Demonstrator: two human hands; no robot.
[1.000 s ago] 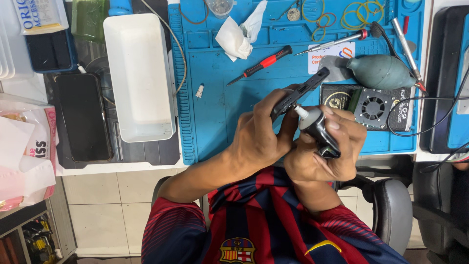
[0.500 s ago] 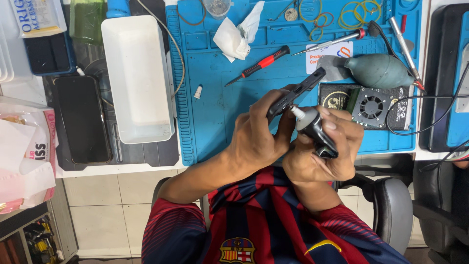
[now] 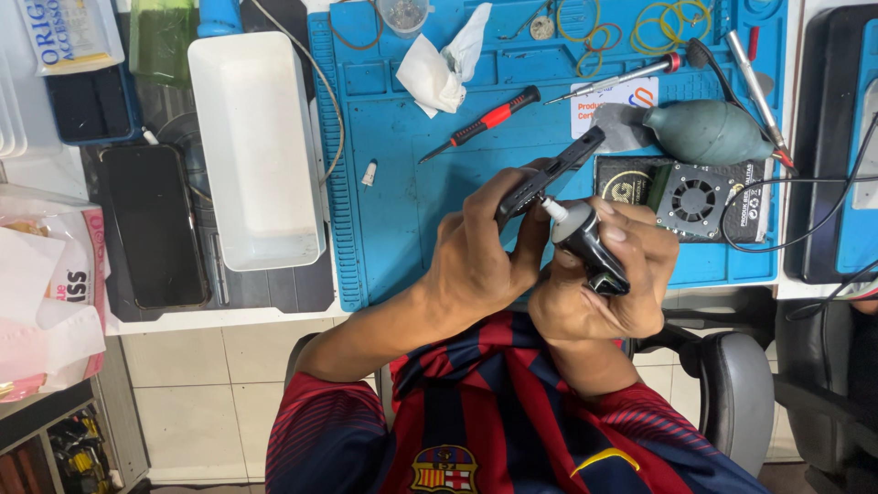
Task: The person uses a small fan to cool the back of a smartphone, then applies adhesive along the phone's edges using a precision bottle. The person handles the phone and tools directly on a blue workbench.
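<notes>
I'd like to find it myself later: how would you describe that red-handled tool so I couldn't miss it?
Start at the blue work mat covering the bench. Near its upper middle, just right of the crumpled white tissue, lies the red-and-black screwdriver, slanted. A silver screwdriver lies nearby, but this one alone has a red grip with a black cap.

I see a blue work mat (image 3: 384, 238) spread on the counter. At its eleven o'clock sits a white rectangular tray (image 3: 256, 146), with a dark phone (image 3: 153, 226) beyond at nine. A crumpled white tissue (image 3: 439, 66) lies at twelve, a red-handled screwdriver (image 3: 483, 122) just beneath, a green rubber blower (image 3: 709, 133) at two.
</notes>
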